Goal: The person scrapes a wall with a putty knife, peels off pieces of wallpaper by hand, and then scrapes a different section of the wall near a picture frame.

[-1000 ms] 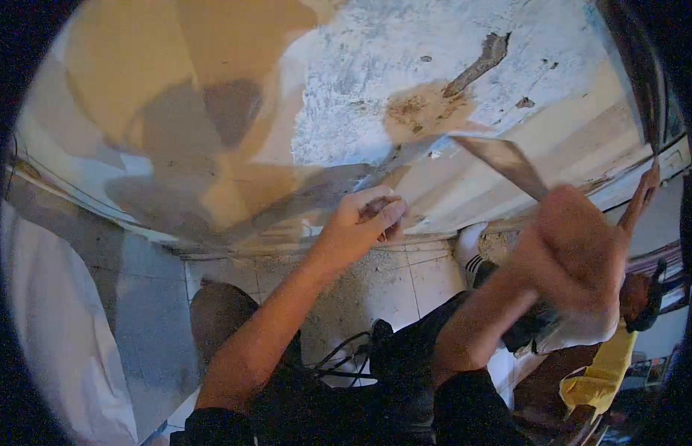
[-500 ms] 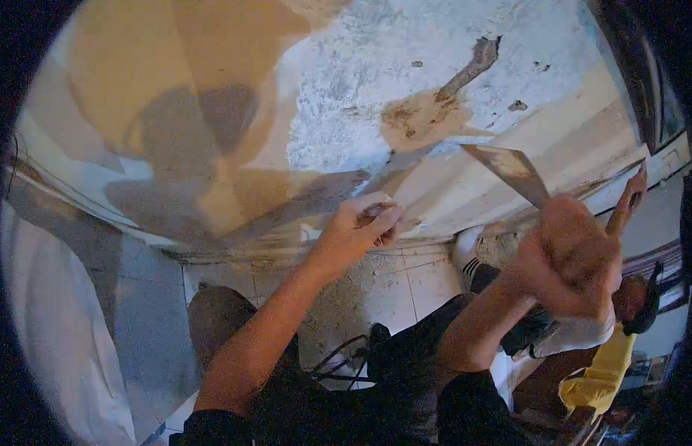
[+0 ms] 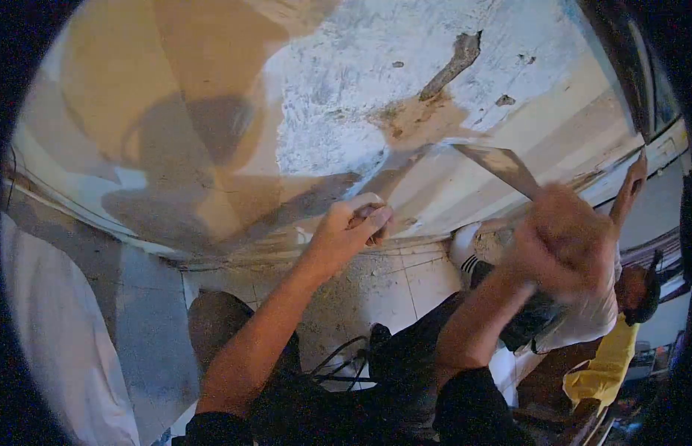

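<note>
In my right hand (image 3: 565, 241), closed and a little blurred, is the handle of a scraper with a wide flat blade (image 3: 498, 167). The blade points up and left in front of the wall (image 3: 324, 97), below a brown bare patch. My left hand (image 3: 359, 223) is curled near the lower wall, fingers bent inward; whatever it holds is too hidden to name. White and ochre paint covers the wall, with a long gouge (image 3: 454, 67) and small holes above the scraper.
Tiled floor (image 3: 416, 279) with scattered debris runs along the wall base. A pale sheet (image 3: 56, 327) hangs at the left. At the right are a co-worker in a white top (image 3: 595, 316), another in yellow (image 3: 602, 372), and a raised arm (image 3: 628, 189) near the wall.
The view has shifted slightly, so the wall marks sit further left. My right hand and the scraper have moved slightly up and left; my left hand stays curled.
</note>
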`<action>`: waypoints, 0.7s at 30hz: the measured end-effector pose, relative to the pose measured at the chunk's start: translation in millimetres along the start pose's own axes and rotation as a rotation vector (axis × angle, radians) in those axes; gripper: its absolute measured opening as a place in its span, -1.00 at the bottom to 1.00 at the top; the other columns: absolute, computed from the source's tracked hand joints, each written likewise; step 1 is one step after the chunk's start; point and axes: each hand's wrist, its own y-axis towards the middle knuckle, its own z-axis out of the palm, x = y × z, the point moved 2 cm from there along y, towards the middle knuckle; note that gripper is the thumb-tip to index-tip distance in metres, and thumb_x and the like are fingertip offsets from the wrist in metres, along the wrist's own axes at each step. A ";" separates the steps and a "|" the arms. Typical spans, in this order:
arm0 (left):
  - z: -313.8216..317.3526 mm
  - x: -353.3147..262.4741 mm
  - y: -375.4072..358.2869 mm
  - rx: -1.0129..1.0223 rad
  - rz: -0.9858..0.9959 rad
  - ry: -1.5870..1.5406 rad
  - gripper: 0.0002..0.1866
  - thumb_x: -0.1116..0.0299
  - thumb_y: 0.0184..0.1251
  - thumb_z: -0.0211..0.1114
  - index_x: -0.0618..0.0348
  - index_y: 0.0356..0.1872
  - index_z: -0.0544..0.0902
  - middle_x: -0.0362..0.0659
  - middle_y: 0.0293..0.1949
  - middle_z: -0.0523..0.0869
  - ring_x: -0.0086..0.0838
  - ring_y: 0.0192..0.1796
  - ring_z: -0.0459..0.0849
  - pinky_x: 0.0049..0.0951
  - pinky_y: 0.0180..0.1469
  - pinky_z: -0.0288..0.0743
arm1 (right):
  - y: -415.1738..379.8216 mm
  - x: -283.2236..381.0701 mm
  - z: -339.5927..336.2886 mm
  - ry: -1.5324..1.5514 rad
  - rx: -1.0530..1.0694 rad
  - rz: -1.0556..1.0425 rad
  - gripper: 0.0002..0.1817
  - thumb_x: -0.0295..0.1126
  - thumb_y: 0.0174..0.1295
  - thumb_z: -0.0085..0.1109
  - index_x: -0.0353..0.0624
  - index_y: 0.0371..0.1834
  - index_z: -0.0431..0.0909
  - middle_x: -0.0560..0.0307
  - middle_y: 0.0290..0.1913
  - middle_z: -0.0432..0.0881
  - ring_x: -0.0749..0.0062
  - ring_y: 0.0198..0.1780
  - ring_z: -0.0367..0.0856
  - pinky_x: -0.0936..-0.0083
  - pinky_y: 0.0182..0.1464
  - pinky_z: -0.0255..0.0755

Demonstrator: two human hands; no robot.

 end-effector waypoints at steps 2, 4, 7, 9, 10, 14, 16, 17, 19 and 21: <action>0.4 -2.7 -4.6 0.031 0.045 0.009 -0.78 0.27 0.40 0.15 0.23 -0.33 0.57 -0.30 -0.51 0.57 -0.67 -0.45 0.50 -0.61 -0.37 0.39 | 2.4 -12.8 -25.1 1.047 -0.098 0.355 -0.65 -0.43 0.17 -0.07 -0.09 -0.77 0.14 0.31 -0.83 0.07 0.63 -0.80 0.06 0.65 -0.73 0.03; 2.5 -5.8 -7.6 0.001 -0.007 0.008 -0.78 0.28 0.40 0.15 0.23 -0.32 0.58 -0.30 -0.51 0.57 -0.67 -0.45 0.50 -0.61 -0.37 0.39 | -3.2 -7.8 -14.0 1.024 -0.066 0.485 -0.65 -0.39 0.16 -0.01 -0.06 -0.76 0.18 0.33 -0.82 0.13 0.62 -0.79 0.07 0.62 -0.72 0.03; 4.2 3.8 -4.5 -0.020 -0.019 0.032 -0.79 0.29 0.39 0.16 0.23 -0.32 0.58 -0.29 -0.50 0.57 -0.67 -0.44 0.50 -0.60 -0.37 0.39 | -16.6 -2.3 0.7 0.745 -0.109 0.681 -0.67 -0.35 0.11 0.02 -0.05 -0.77 0.22 0.36 -0.84 0.15 0.62 -0.80 0.04 0.56 -0.71 0.01; 0.9 5.2 -6.0 -0.033 0.026 0.056 -0.80 0.30 0.39 0.16 0.23 -0.31 0.59 -0.29 -0.49 0.58 -0.66 -0.44 0.51 -0.60 -0.37 0.39 | -4.6 -2.5 -21.3 0.915 -0.115 0.564 -0.66 -0.36 0.13 0.00 -0.08 -0.78 0.20 0.35 -0.84 0.15 0.62 -0.80 0.04 0.57 -0.71 0.02; 2.9 3.7 -9.6 -0.015 0.029 0.097 -0.81 0.30 0.40 0.15 0.23 -0.31 0.59 -0.28 -0.49 0.58 -0.66 -0.44 0.51 -0.60 -0.37 0.40 | 0.6 -3.5 -25.5 1.064 -0.104 0.457 -0.65 -0.37 0.14 -0.03 -0.10 -0.78 0.17 0.33 -0.84 0.15 0.62 -0.80 0.05 0.58 -0.70 0.03; 2.2 3.4 -5.9 -0.003 -0.029 0.006 -0.80 0.31 0.41 0.14 0.24 -0.31 0.58 -0.26 -0.48 0.59 -0.64 -0.43 0.54 -0.59 -0.36 0.43 | -17.8 3.8 8.6 0.780 -0.097 0.584 -0.61 -0.28 0.17 -0.07 -0.02 -0.80 0.13 0.33 -0.84 0.14 0.63 -0.80 0.02 0.57 -0.70 0.00; -2.8 2.5 -10.1 0.003 -0.021 0.048 -0.79 0.31 0.41 0.13 0.27 -0.31 0.58 -0.25 -0.48 0.60 -0.63 -0.42 0.55 -0.59 -0.35 0.45 | -3.6 11.8 -1.0 0.756 -0.066 0.620 -0.63 -0.30 0.15 -0.06 -0.05 -0.80 0.16 0.35 -0.83 0.14 0.62 -0.81 0.01 0.56 -0.69 0.00; -3.3 5.7 -7.5 -0.017 -0.024 0.082 -0.79 0.31 0.41 0.13 0.28 -0.30 0.58 -0.25 -0.48 0.60 -0.63 -0.42 0.55 -0.58 -0.35 0.45 | 3.1 11.3 -9.0 0.902 -0.062 0.547 -0.64 -0.35 0.15 -0.07 -0.08 -0.80 0.16 0.32 -0.83 0.14 0.61 -0.81 0.01 0.54 -0.71 -0.01; -1.1 11.1 -5.8 -0.021 -0.037 0.095 -0.78 0.31 0.41 0.13 0.28 -0.30 0.58 -0.24 -0.48 0.60 -0.62 -0.43 0.55 -0.58 -0.35 0.45 | 2.0 8.6 -8.5 1.030 -0.038 0.473 -0.64 -0.41 0.16 -0.08 -0.11 -0.80 0.16 0.30 -0.82 0.13 0.60 -0.81 0.01 0.52 -0.74 -0.02; 0.6 7.5 -0.3 -0.005 -0.030 0.052 -0.77 0.29 0.42 0.12 0.28 -0.30 0.58 -0.25 -0.49 0.60 -0.63 -0.44 0.54 -0.59 -0.35 0.44 | -14.1 4.3 5.9 0.795 -0.052 0.570 -0.64 -0.36 0.16 -0.04 -0.06 -0.79 0.19 0.34 -0.81 0.14 0.59 -0.81 0.00 0.56 -0.75 -0.08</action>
